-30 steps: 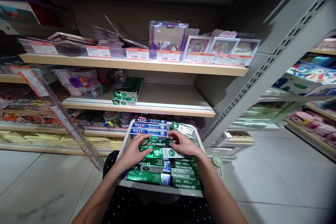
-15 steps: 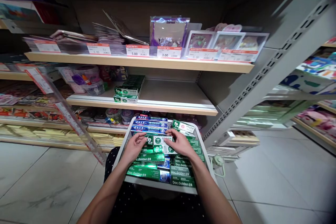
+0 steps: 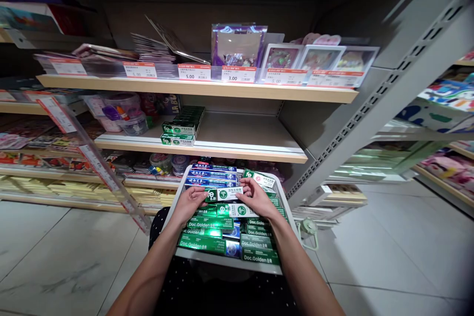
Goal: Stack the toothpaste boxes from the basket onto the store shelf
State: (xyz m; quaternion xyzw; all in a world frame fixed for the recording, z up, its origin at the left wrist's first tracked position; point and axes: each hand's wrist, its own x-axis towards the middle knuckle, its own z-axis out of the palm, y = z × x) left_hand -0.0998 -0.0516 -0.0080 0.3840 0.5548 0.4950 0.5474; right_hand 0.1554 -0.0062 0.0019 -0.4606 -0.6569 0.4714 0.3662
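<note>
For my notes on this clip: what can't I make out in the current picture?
All in the head view:
Green-and-white box between left hand and right hand: fine print too small; underside turned away.
Basket: lower contents covered by top boxes; its support hidden beneath it.
Far-left price tag, upper shelf: print too small and blurred.
Pink goods: blurred, cut off by the right edge.

In front of me, wood-edged shelves (image 3: 200, 87) run before a dark back panel (image 3: 177, 15). A slotted grey post (image 3: 374, 106) slants up to my right, and pale, faintly veined floor tiles (image 3: 414, 252) spread out on both sides of me.
</note>
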